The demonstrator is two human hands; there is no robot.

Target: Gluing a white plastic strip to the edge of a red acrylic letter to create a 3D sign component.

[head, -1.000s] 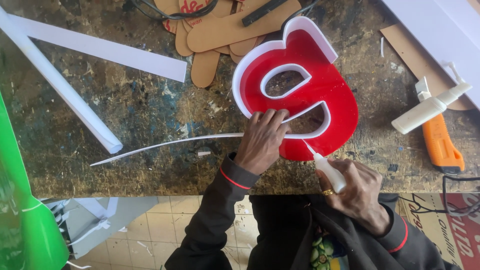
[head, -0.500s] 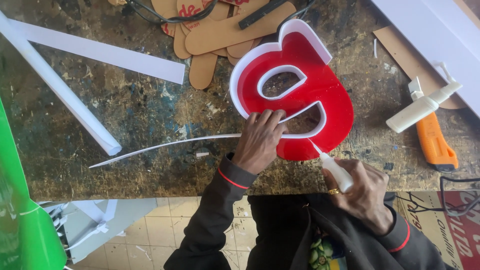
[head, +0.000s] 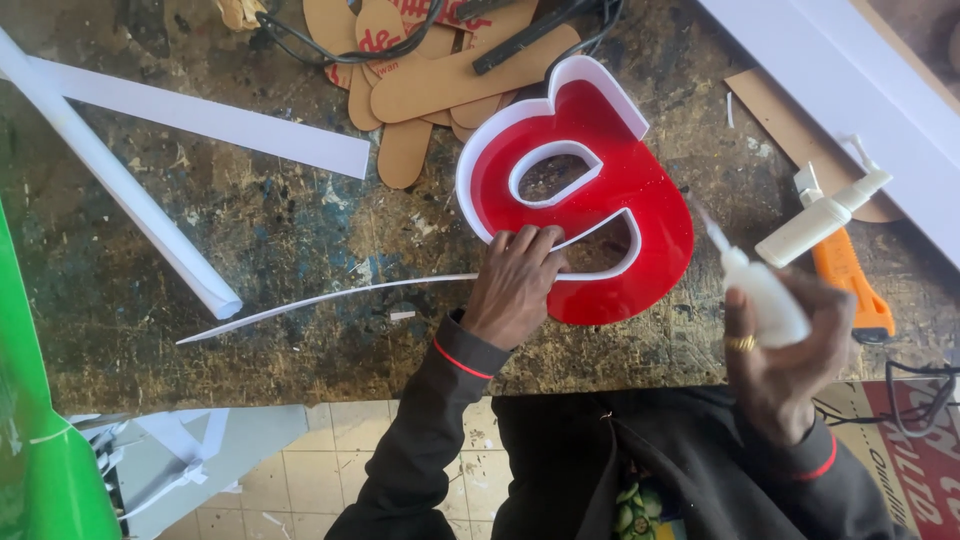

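Workbench seen from above the worker's head. The left hand (head: 515, 285) lies flat and spread on the lower left edge of a red channel letter (head: 610, 190) with a white rim, fingertips (head: 540, 240) pressing on a thin white strip (head: 330, 297) where it meets the letter's wall; it grips nothing, only bears down. The strip trails away to the left of that hand across the scarred, paint-stained bench top (head: 300, 230). The right hand (head: 790, 350), wearing a ring, is closed around a small white squeeze bottle (head: 765, 290) whose fine nozzle points up and left towards the letter's right edge, near it but apart from it. Just beyond the right hand lie a second white bottle (head: 820, 215) and an orange utility knife (head: 850, 280). Beyond the left hand, past the letter, lies a heap of brown cardboard cut-outs (head: 450, 85) with black cables. Far to the left of the left hand lie a white tube (head: 130, 200) and a flat white slat (head: 210, 118).
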